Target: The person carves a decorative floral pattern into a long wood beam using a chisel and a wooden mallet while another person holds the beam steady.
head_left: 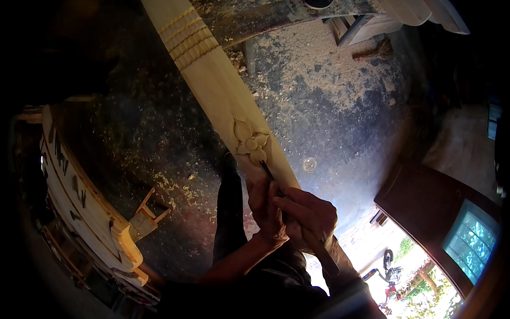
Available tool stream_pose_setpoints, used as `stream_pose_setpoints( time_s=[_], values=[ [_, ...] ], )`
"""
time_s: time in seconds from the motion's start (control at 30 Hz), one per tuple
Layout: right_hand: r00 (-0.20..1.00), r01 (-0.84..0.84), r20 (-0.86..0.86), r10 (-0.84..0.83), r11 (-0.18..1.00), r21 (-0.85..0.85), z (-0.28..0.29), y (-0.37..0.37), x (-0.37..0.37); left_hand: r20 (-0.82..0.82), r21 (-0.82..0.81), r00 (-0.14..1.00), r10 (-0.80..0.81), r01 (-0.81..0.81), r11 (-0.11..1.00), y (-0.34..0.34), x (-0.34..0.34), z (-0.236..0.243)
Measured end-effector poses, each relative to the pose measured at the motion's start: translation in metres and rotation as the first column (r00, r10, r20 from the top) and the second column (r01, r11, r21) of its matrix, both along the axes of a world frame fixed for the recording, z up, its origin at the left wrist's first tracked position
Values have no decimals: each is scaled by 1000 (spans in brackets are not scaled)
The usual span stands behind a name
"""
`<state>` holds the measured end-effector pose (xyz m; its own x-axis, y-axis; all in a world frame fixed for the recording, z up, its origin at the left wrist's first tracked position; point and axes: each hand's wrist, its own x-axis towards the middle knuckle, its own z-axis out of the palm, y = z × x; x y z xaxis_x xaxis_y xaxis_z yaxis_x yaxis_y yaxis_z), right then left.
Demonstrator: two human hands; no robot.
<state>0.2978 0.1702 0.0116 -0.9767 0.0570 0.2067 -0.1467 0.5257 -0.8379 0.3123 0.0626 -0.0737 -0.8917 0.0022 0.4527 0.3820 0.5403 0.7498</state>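
A long pale wooden board [220, 87] runs slantwise from the far left toward my body. Carved in relief on it is a flower [251, 143] with pointed petals and a round centre; farther up, rows of ridged bands [188, 40] cross the wood. My right hand [313, 217] wraps round a carving chisel [321, 252], whose handle end sticks out behind it. Close beside it, my left hand [267, 210] has its fingers pressed together around the front of the tool. The dark blade points at the flower's lowest petal and seems to touch it.
Wood shavings and dust lie over the dark floor [329, 106]. To the left is a pale curved wooden piece [87, 196] with dark tools on it, beside a small wooden stool [149, 215]. A dark red door [425, 199] stands right, near a bright doorway.
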Motion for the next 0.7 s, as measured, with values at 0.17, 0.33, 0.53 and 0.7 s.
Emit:
stream_pose_setpoints(
  time_s=[0.17,0.33,0.53,0.7],
  values=[
    [1000,-12,10,12,1000,-3,0,2,0,21,-16,1000,13,-12,1000,0,0,2],
    [1000,-13,-12,14,1000,7,-5,2,-2,5,-49,1000,30,-29,998,1,0,-1],
    [999,-35,-7,35,999,10,-4,3,-4,28,-61,999,31,-30,998,1,-1,2],
    [999,-38,-26,39,999,35,-5,-1,-11,-16,-139,999,50,-52,989,2,1,-8]
  ],
)
